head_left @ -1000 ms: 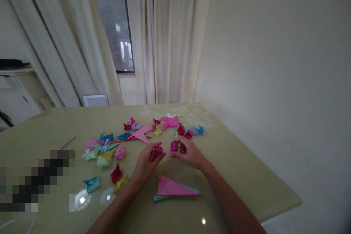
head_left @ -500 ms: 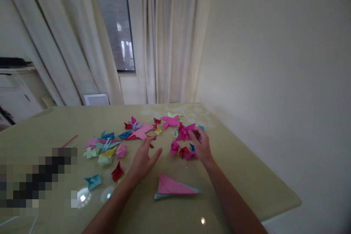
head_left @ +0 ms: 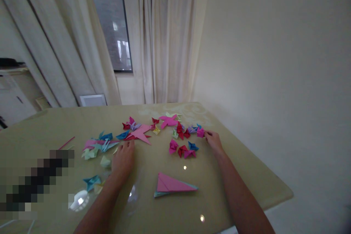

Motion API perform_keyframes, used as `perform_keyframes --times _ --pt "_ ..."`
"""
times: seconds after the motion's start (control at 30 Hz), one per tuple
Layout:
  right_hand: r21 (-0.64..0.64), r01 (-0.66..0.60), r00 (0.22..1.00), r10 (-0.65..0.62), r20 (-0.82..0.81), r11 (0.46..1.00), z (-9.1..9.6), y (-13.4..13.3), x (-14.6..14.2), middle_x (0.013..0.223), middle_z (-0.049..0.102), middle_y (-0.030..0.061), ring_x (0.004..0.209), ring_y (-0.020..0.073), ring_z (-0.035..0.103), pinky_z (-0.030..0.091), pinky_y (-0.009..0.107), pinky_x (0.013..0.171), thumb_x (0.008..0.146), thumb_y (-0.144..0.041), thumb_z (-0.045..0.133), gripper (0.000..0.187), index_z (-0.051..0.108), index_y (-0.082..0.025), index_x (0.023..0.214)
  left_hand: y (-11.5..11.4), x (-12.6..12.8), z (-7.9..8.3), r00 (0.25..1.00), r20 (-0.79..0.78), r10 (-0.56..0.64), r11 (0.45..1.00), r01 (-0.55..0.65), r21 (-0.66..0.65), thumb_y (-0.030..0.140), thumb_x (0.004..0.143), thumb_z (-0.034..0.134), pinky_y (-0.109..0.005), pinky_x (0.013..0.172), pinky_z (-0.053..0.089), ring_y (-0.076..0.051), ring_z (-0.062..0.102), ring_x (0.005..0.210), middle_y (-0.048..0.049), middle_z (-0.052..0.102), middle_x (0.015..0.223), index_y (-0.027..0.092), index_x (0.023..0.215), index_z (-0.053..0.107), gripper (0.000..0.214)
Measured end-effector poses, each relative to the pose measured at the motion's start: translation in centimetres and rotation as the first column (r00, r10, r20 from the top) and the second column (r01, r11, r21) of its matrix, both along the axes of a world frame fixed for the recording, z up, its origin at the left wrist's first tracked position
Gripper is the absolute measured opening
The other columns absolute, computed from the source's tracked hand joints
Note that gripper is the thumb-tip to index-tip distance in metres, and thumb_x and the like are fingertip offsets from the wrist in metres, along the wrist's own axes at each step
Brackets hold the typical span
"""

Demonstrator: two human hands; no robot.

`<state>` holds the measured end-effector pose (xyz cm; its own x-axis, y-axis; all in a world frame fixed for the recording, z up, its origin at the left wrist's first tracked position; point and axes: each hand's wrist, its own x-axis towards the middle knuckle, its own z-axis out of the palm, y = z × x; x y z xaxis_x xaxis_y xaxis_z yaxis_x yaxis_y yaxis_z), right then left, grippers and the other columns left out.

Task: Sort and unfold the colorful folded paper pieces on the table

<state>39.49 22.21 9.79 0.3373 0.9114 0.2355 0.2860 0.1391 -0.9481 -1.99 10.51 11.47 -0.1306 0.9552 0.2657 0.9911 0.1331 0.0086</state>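
Observation:
My left hand (head_left: 123, 159) lies palm down on the yellow-green table (head_left: 236, 161), fingers stretched toward a pile of pastel folded papers (head_left: 95, 146); it covers some of them. Out at the right, my right hand (head_left: 213, 140) has its fingertips pinched on a small pink folded paper piece (head_left: 200, 132). Between the hands sits a small cluster of pink, red and blue folded pieces (head_left: 182, 149). Nearer me lies a folded pink triangle on a blue sheet (head_left: 171, 185).
Further back lie a pink paper star (head_left: 141, 133), another pink shape (head_left: 168, 120) and several small red, yellow and purple pieces. A thin pink straw (head_left: 66, 142) is at the left. The table's right edge runs close to a white wall. Curtains hang behind.
Both hands let go of the pink pieces they held between them. The left hand moved left and flattened on the table; the right hand reached out right to a pink piece.

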Motion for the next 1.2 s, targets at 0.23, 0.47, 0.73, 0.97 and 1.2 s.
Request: perform_keyframes --times 0.23,0.47,0.73,0.97,1.2 --pt "0.023 0.034 0.999 -0.035 0.012 0.999 -0.7 0.6 -0.6 0.078 0.077 0.0085 0.067 0.0242 0.07 0.054 0.034 0.064 0.07 -0.051 0.066 0.04 0.078 -0.019 0.088 1.1 1.4 -0.8 0.964 0.177 -0.199 0.977 0.182 0.108 0.03 0.106 0.043 -0.043 0.101 0.052 -0.03 0.066 0.116 -0.0154 0.069 0.125 0.015 0.122 0.065 0.031" --pt "0.136 0.148 0.989 -0.15 0.006 0.98 0.8 -0.6 -1.2 0.081 0.073 0.0092 0.064 0.0222 0.066 0.055 0.035 0.063 0.081 -0.061 0.059 0.048 0.07 -0.016 0.096 1.5 1.9 -0.7 0.849 0.444 -0.287 0.94 0.16 0.302 0.039 0.096 0.058 -0.045 0.095 0.056 -0.03 0.07 0.107 -0.0116 0.071 0.112 0.02 0.113 0.064 0.026" --pt "0.259 -0.349 0.924 0.284 0.256 0.901 3.6 -5.2 -8.7 0.077 0.068 0.0028 0.068 0.0176 0.06 0.048 0.029 0.065 0.098 -0.051 0.06 0.034 0.072 -0.02 0.094 0.6 4.1 -0.1 0.532 0.662 -0.527 0.845 0.244 0.476 0.036 0.097 0.06 -0.039 0.085 0.065 -0.021 0.077 0.094 -0.0099 0.068 0.121 0.022 0.121 0.06 0.028" --pt "0.104 -0.686 0.722 0.656 0.221 0.72 3.4 -8.6 -13.6 0.112 0.073 0.0097 0.091 0.0215 0.07 0.056 0.033 0.078 0.094 -0.051 0.073 0.049 0.066 -0.021 0.132 -0.9 6.9 -0.2 0.493 0.505 -0.709 0.681 0.291 0.672 0.031 0.097 0.068 -0.037 0.088 0.067 -0.02 0.073 0.101 -0.0076 0.068 0.118 0.024 0.124 0.062 0.028" --pt "0.131 -0.774 0.617 0.785 -0.059 0.619 2.6 -8.6 -14.1 0.089 0.076 0.0039 0.079 0.0192 0.073 0.058 0.031 0.072 0.093 -0.052 0.074 0.038 0.071 -0.021 0.114 -1.9 8.3 -0.3 0.474 0.462 -0.75 0.647 0.377 0.663 0.027 0.1 0.062 -0.036 0.089 0.066 -0.023 0.068 0.115 -0.0101 0.063 0.127 0.026 0.135 0.057 0.035"
